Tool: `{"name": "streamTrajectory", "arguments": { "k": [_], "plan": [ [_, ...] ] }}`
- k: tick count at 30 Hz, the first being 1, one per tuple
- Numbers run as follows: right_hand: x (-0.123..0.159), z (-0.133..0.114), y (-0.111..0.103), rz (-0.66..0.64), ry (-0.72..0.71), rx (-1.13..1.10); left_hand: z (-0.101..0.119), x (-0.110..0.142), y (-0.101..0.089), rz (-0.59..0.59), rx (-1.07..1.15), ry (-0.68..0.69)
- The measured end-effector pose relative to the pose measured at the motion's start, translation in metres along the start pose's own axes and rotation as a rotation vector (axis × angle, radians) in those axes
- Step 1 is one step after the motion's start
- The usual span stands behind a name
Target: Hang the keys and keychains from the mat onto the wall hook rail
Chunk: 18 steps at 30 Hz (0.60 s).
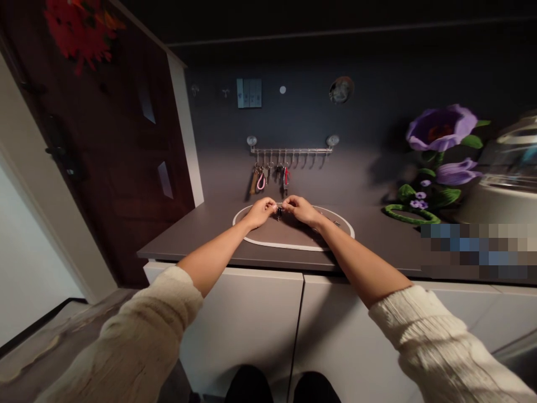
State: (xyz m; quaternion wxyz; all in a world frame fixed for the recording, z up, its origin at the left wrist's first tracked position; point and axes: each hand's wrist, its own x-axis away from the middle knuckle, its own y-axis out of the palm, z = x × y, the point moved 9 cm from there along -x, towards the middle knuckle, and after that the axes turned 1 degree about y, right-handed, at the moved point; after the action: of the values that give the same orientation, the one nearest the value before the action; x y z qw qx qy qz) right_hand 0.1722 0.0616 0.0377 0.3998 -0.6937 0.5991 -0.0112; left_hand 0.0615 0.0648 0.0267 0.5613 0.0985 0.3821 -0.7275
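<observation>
My left hand and my right hand meet over an oval tray with a white rim on a grey counter. Both pinch a small bunch of keys held between their fingertips, just above the tray. On the wall behind, a metal hook rail carries several key fobs, one with a pink loop and one with a red tag.
A dark wooden door stands at the left with a red ornament. A purple flower decoration and a glass-lidded pot sit at the right on the counter. White cabinet doors lie below.
</observation>
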Motion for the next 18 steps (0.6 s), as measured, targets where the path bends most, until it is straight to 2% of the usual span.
{"name": "streamTrajectory", "arguments": {
  "k": [5,10,14,18],
  "plan": [
    [0.001,-0.004,-0.004,0.013,-0.044,-0.055,0.000,0.000,-0.003,0.043,-0.057,-0.007],
    [-0.001,-0.001,-0.010,0.040,-0.065,-0.031,0.000,0.002,-0.008,0.097,-0.217,-0.005],
    [-0.002,0.007,-0.018,0.101,-0.032,0.004,-0.001,0.003,-0.009,0.115,-0.308,0.002],
    [-0.003,0.014,-0.029,0.181,0.015,-0.069,0.000,0.003,-0.007,0.090,-0.344,0.014]
  ]
}}
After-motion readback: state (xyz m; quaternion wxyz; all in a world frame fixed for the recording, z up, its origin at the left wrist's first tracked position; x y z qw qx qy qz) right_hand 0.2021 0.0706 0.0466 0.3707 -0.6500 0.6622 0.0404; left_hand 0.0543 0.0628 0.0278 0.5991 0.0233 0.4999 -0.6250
